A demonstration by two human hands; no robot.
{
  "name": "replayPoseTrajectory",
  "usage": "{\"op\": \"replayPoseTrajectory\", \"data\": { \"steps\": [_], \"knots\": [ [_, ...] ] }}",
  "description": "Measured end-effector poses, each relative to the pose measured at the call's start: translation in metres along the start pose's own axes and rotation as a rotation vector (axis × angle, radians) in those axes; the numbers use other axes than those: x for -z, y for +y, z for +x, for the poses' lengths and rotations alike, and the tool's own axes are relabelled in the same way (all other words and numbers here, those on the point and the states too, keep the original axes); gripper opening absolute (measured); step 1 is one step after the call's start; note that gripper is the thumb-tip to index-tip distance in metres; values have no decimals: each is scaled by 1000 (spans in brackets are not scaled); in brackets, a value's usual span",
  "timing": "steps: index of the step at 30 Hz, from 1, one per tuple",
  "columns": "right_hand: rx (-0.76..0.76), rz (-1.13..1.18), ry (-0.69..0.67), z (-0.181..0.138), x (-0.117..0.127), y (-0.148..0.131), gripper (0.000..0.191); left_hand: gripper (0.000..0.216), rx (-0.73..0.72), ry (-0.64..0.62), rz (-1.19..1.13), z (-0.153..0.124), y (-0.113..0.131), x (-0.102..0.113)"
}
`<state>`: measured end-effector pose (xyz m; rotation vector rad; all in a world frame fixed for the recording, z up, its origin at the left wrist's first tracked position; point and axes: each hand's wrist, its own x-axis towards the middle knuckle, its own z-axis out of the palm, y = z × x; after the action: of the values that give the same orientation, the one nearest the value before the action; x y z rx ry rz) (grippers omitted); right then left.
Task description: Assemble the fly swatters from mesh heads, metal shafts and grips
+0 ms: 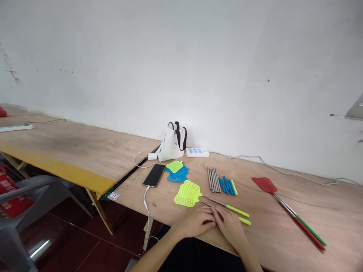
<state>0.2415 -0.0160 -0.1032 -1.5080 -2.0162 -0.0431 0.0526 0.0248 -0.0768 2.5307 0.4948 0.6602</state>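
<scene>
My left hand (197, 222) and my right hand (231, 228) rest together at the front edge of the table, fingers loosely bent and touching. Nothing is visibly held in either. Just beyond them lie two yellow-green fly swatters (185, 196) with overlapping mesh heads; my hands partly hide the nearer one's metal rod. Farther back, several loose blue swatter heads (178, 177) are piled with a yellow-green head (174, 166) on top. A row of metal rods (214, 180) lies beside several blue grips (226, 186) and a yellow-green grip (234, 187).
To the right lie a red-headed swatter (265, 184) and red and green handles. A phone (154, 175) on a white cable lies left. A white bag (171, 145) and a power strip (197, 152) stand by the wall. A gap separates the neighbouring table (70, 145); grey chairs (48, 192) stand below.
</scene>
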Motion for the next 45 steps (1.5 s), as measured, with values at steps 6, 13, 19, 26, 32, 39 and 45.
{"op": "replayPoseTrajectory", "data": {
  "steps": [6,13,19,26,32,39,45],
  "knots": [
    [-26,-7,-15,-1,-2,1,45,23,24,27,70,-1,2,-2],
    [-50,14,-47,0,-2,1,47,22,4,29,93,0,4,-1],
    [-45,18,-34,0,-3,2,43,22,4,29,115,-1,3,-2],
    [31,-224,194,4,5,-3,40,23,13,21,112,-1,4,-3],
    [23,-188,113,4,-4,10,42,23,21,24,89,-2,5,-3],
    [-24,-16,-101,5,1,32,41,22,24,5,71,-2,8,0],
    [-31,7,-164,4,24,37,41,22,4,22,34,-3,7,-2]
  ]
}}
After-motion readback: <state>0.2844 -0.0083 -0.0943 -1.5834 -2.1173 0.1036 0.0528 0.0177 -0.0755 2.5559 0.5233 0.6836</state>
